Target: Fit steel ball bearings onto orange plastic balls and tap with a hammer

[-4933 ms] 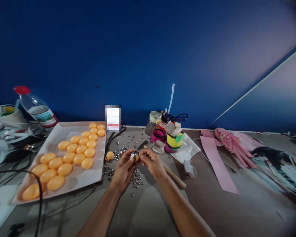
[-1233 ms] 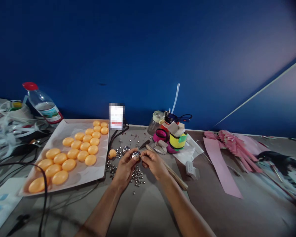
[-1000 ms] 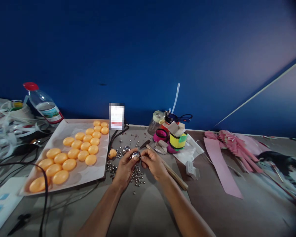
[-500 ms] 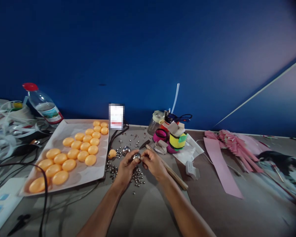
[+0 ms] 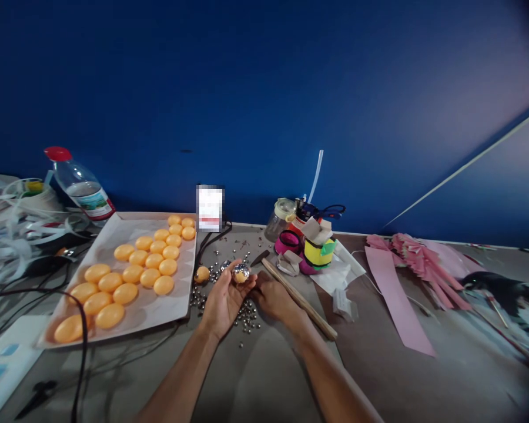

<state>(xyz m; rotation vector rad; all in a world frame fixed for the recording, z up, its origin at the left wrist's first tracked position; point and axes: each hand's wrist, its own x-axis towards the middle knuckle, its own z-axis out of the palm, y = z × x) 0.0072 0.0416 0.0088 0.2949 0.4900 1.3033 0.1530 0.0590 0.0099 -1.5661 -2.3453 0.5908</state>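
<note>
My left hand (image 5: pixel 220 304) is closed around a ball (image 5: pixel 241 272) that is partly covered in shiny silver pieces, with an orange patch showing. Low over the table, my right hand (image 5: pixel 275 298) is closed, its fingers bent downward beside the left fingertips. Whatever it may be gripping is hidden. Small silver beads (image 5: pixel 249 317) lie scattered beneath and around both hands. Behind my left thumb sits another silver-covered ball (image 5: pixel 224 267), partly hidden. A plain orange ball (image 5: pixel 201 274) rests to the left among the beads.
Left stands a white tray (image 5: pixel 127 314) with many orange balls. A hammer (image 5: pixel 300 299) lies right of my right hand. Beyond it are a clear jar (image 5: pixel 278 220), a yellow-green wristband (image 5: pixel 317 254) and pink strips (image 5: pixel 397 299). A black cable (image 5: pixel 81 352) arches at the left front.
My left hand has turned and opened up somewhat, exposing the ball's orange patch. My right hand has let go of the ball and dropped toward the table.
</note>
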